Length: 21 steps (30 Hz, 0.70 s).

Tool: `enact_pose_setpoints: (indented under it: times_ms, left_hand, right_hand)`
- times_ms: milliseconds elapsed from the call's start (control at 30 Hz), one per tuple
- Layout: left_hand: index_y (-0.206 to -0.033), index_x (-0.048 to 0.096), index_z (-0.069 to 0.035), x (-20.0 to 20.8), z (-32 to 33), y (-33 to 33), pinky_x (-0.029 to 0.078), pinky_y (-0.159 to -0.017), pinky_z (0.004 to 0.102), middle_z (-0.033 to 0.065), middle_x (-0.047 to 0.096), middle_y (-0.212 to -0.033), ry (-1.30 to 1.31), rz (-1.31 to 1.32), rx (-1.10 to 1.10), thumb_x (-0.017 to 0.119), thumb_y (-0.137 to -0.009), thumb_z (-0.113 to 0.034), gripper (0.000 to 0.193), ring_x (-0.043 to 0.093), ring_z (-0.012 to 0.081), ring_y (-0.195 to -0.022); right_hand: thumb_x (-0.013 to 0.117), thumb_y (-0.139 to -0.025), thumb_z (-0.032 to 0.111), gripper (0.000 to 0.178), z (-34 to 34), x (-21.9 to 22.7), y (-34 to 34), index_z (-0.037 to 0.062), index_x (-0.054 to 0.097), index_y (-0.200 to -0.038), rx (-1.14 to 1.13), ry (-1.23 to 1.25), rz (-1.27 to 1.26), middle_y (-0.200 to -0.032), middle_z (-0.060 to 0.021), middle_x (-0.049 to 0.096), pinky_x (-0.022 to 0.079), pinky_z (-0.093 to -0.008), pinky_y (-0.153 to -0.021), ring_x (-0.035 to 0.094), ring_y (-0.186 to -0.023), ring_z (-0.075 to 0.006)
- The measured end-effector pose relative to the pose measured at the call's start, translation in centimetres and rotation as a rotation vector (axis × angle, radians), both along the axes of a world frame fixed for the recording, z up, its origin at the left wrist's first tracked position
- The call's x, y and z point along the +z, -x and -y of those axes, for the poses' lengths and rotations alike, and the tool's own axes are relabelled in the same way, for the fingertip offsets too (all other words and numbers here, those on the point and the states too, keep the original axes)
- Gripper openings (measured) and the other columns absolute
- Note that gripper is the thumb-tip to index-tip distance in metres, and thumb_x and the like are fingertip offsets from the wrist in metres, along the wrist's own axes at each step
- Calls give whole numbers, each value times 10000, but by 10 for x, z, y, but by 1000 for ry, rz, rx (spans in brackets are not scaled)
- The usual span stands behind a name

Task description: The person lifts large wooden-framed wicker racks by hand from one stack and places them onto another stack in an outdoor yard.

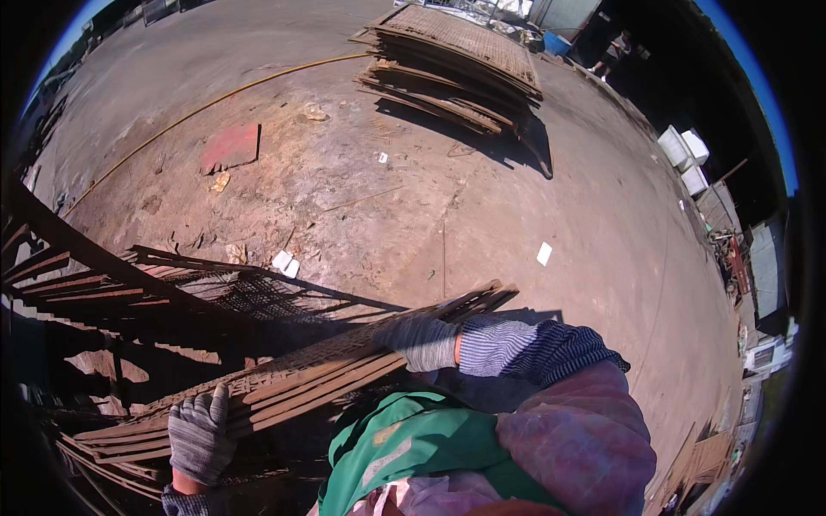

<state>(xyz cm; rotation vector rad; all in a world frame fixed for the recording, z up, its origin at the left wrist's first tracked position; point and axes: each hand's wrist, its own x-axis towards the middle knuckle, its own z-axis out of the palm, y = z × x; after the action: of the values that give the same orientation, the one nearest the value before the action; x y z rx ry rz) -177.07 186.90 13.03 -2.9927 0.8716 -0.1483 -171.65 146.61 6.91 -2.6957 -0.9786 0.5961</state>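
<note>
In front of me lies a stack of brown woven mesh panels [318, 378] with slatted edges, tilted up toward the right. My left hand [202, 437], in a grey knitted glove, closes on the near edge of the stack, with its fingers on top. Toward the right end, my right hand [420, 342], gloved the same way, grips the stack from above; its fingertips are partly hidden. More panels [112, 464] lie under the left end of the stack. A green apron [422, 439] and a pink sleeve [585, 430] show at the bottom.
A dark rack with slats [95, 284] stands close on the left. Farther off sits a tall pile of similar panels [465, 52]. A red board [231, 148], white scraps [544, 253] and a yellow hose [215, 92] lie on the ground. A person [613, 53] is near the dark doorway.
</note>
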Motion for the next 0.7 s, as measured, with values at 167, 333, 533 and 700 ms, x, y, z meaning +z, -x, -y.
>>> enact_pose_setpoints:
  times_ms: [167, 333, 533, 700]
  left_hand:
    - [-1191, 524, 8, 37, 82, -20, 441, -673, 420, 99, 587, -847, 38, -8, -109, 742, -721, -293, 600, 571, 275, -747]
    - [-1200, 516, 31, 45, 165, -47, 468, -585, 448, 138, 584, -777, 163, -54, -304, 725, -642, -179, 632, 581, 327, -671]
    - [-1238, 508, 3, 36, 289, -97, 458, -599, 437, 125, 600, -808, 131, -6, -516, 697, -696, -218, 615, 594, 309, -698]
    - [-1234, 501, -6, 48, 377, -145, 455, -621, 438, 122, 601, -812, 63, -21, -568, 671, -746, -204, 554, 604, 306, -721]
  right_hand:
    - [658, -663, 112, 641, 93, 31, 3, -18, 496, -1269, -7, -44, 67, -1020, -215, 630, 516, -460, -771, 632, -915, -376]
    - [680, -676, 193, 689, 179, 78, 25, -20, 472, -1296, -93, 156, 37, -1013, -216, 627, 512, -464, -750, 637, -908, -365]
    - [692, -689, 159, 623, 306, 101, 59, -10, 513, -1261, -264, 25, 107, -1057, -241, 621, 515, -446, -827, 620, -982, -387]
    - [704, -713, 196, 692, 369, 125, 37, 17, 448, -1331, -447, 389, -45, -1073, -241, 607, 506, -453, -841, 610, -1007, -387]
